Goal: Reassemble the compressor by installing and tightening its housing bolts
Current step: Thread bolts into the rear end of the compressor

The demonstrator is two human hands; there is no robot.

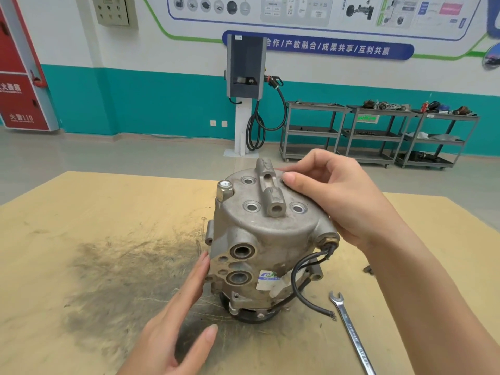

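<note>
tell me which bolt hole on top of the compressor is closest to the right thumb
The far right hole, mostly hidden beneath the right hand's thumb tip; the other three holes sit uncovered.

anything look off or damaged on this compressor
The black wires hanging off the compressor end in bare, frayed tips with no connector. A dark grimy stain is smeared across the table.

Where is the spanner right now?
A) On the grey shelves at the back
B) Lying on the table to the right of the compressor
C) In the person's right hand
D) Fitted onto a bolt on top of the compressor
B: the spanner lies flat on the table, right of the compressor, and neither hand touches it.
</note>
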